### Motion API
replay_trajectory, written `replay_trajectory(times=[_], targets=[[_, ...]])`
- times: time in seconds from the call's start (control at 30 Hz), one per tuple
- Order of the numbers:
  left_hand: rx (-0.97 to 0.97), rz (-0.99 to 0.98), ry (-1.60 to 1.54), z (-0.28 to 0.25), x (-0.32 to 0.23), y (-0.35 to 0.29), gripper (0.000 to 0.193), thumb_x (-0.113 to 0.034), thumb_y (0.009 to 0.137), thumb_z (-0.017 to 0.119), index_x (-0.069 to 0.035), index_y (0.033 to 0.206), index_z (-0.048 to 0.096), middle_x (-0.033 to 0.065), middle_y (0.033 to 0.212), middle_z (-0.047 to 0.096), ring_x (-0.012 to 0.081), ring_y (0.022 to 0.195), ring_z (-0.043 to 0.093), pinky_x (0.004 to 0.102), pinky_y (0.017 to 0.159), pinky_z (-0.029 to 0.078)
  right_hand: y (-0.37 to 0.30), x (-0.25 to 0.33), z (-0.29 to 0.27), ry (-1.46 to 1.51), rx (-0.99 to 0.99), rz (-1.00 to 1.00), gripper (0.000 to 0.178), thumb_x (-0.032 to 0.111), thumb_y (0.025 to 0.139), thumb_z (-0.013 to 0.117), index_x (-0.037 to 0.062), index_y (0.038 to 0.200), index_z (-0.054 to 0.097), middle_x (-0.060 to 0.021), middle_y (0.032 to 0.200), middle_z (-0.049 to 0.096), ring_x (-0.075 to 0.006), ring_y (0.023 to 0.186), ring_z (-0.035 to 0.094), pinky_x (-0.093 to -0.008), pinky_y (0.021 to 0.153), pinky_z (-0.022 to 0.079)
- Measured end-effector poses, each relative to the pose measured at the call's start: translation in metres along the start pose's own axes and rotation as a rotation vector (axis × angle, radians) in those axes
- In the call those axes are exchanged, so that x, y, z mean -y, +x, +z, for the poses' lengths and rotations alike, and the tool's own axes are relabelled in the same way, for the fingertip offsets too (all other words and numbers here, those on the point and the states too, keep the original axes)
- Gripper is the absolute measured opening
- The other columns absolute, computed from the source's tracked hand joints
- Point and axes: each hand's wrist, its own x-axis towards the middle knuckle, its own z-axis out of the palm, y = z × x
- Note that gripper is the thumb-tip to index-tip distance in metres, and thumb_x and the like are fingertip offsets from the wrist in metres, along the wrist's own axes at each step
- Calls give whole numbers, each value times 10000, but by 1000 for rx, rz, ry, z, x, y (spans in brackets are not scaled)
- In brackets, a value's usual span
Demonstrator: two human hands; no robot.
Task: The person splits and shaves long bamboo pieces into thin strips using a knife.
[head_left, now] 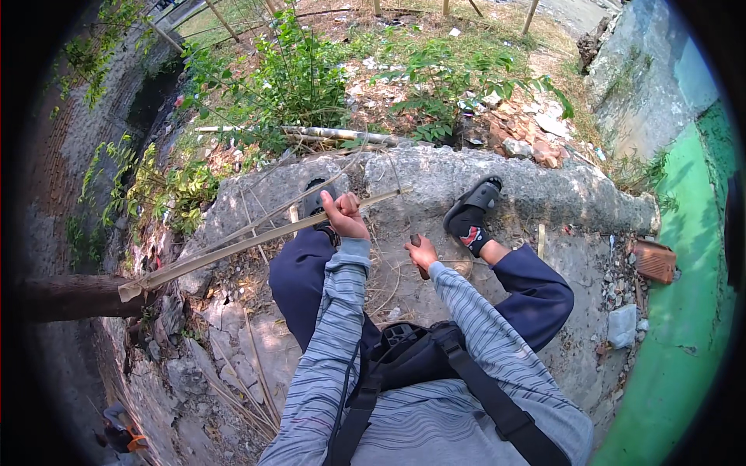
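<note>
A long pale bamboo strip (pixel 233 247) slants across the left side, its wide end low at the left and its thin end pointing up and right. My left hand (pixel 346 215) is closed round it near the thin end, over my left knee. Thinner strips run close above it. Lower and to the right, my right hand (pixel 422 254) is wrapped round a short brown-handled tool (pixel 424 272). A dark bit of that tool shows past the fingers, but its working end is too small to make out. The two hands are apart.
A brown log (pixel 74 298) juts in from the left under the strip's wide end. A rough concrete ledge (pixel 544 190) lies ahead of my sandalled feet. Loose strips (pixel 252 365) lie at the lower left. A red brick (pixel 655 261) sits beside a green wall (pixel 688 256).
</note>
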Motion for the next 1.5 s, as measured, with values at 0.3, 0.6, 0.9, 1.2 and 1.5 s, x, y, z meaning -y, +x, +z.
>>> replay_trajectory(times=[0.3,0.6,0.9,1.2,1.5], targets=[[5,7,44,7,14,-2,622,-498,1048,360,-146,575,162,-29,541,148,131,541,149,316,571,217,-6,14,5,-221,-227,-517,268,263,851,713,15,822,615,-100,621,595,-180,494,572,-372,512,455],[-126,21,5,31,9,-6,644,-519,1035,390,-152,560,157,-28,528,163,111,533,154,312,540,165,30,-22,1,-67,-118,-96,314,314,835,708,10,850,632,-141,703,635,-273,655,629,-406,644,495],[-299,77,15,13,-3,9,640,-535,1031,410,-153,583,159,-23,554,179,114,551,187,303,546,167,11,-15,11,-301,-184,-287,340,334,795,683,11,896,655,-210,832,687,-410,832,665,-461,748,508],[-270,92,78,15,-4,7,607,-509,1043,401,-147,619,160,-28,578,169,110,559,169,301,555,176,7,-8,18,-315,-217,-366,275,254,805,677,-8,852,611,-171,731,649,-349,701,638,-424,676,485],[-251,59,62,18,4,5,597,-494,1047,399,-154,611,173,-35,570,181,104,547,167,297,546,171,18,-18,-1,-325,-270,-228,290,269,780,674,-3,874,635,-227,823,667,-420,819,648,-467,733,492]])
